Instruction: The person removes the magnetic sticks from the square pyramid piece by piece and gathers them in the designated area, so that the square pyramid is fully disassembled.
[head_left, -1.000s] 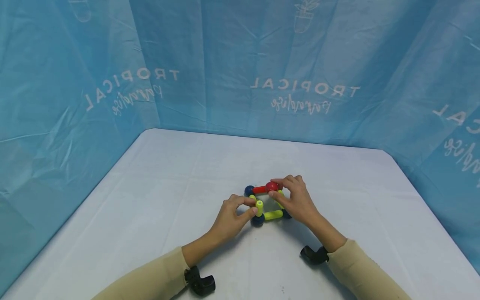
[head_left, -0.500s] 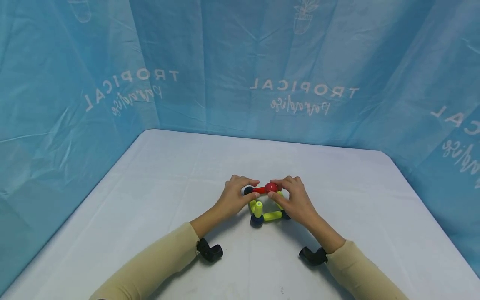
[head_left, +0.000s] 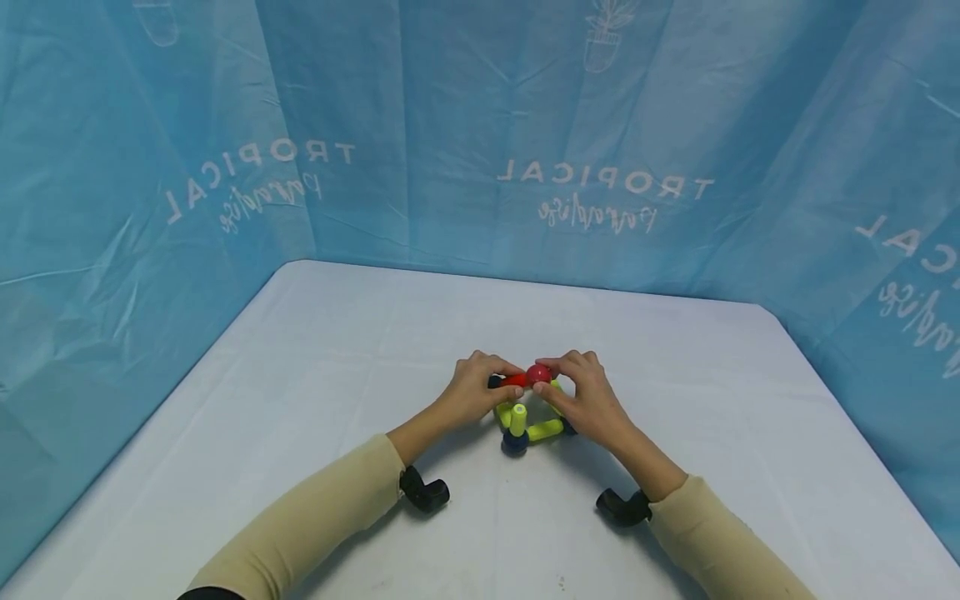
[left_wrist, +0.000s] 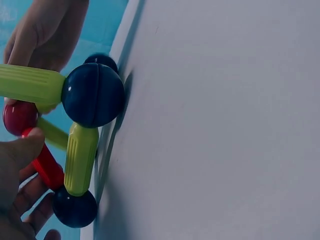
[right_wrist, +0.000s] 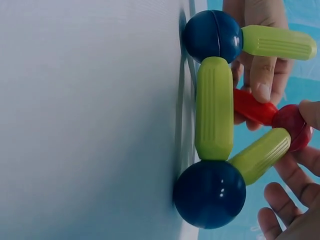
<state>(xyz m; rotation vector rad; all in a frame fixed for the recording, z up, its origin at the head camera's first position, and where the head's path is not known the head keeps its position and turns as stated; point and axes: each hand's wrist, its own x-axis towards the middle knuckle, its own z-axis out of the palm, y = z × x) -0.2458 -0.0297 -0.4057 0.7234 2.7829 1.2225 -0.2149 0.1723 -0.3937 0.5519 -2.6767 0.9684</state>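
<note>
A frame of magnetic balls and rods stands on the table. My left hand pinches the red rod between thumb and fingers. My right hand holds the red ball, which meets the rod's end. The rod's other end meets a dark blue ball. From the red ball a yellow-green rod slants down to another blue ball. At the near corner, a blue ball carries an upright yellow-green rod whose top is free. Further yellow-green rods join the blue balls low down.
A white cloth covers the table. Blue printed curtains hang behind and at both sides. A black wrist camera mount sits on the left wrist, and another mount on the right.
My left hand has left the upright yellow-green rod and moved away from me to the red rod, which it now pinches. My right hand stays on the red ball, nearly still.
</note>
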